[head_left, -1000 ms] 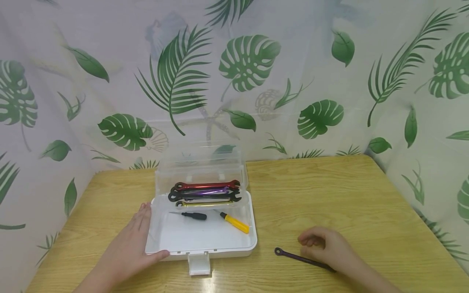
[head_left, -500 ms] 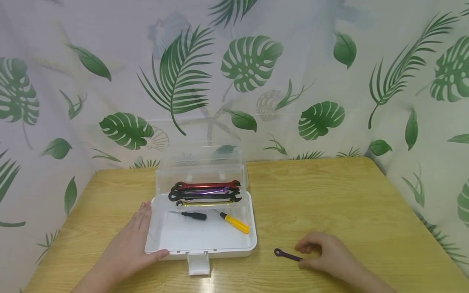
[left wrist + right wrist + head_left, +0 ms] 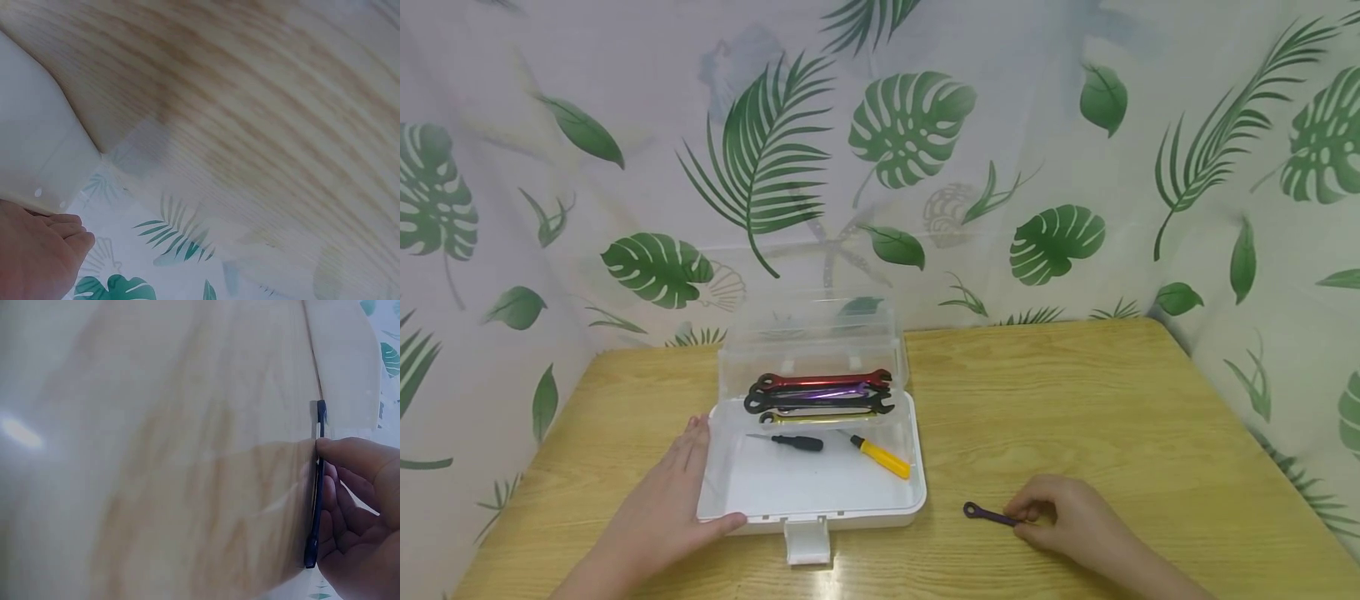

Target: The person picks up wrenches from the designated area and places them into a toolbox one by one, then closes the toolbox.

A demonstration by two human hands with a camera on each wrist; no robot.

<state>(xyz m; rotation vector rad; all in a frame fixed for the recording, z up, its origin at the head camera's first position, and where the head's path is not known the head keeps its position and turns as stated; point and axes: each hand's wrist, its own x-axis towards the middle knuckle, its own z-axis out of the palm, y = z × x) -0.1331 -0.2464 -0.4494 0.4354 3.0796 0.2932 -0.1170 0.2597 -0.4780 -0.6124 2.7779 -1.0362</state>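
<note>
My right hand point(image 3: 1067, 518) pinches a small dark purple wrench point(image 3: 988, 516) between thumb and fingertips, close over the table right of the box. In the right wrist view the wrench point(image 3: 317, 506) shows from end to end, the thumb pressed near its upper part. Against the left side of a white box point(image 3: 850, 521) rests my left hand point(image 3: 662, 504), its fingers straight and its thumb on the front rim. Behind, in the raised clear tray, lie several wrenches, among them a red wrench point(image 3: 820, 381) and a black wrench point(image 3: 827, 403).
A black-handled screwdriver point(image 3: 797, 442) and a yellow-handled tool point(image 3: 883, 458) lie inside the box. Its clear lid point(image 3: 812, 325) stands raised at the back, and the white latch point(image 3: 808, 542) hangs at the front. Leaf-printed cloth surrounds the wooden table point(image 3: 1060, 400).
My right hand has shifted slightly left along the wrench and now pinches it; the ring end has tipped up a little. The left hand and box have not moved.
</note>
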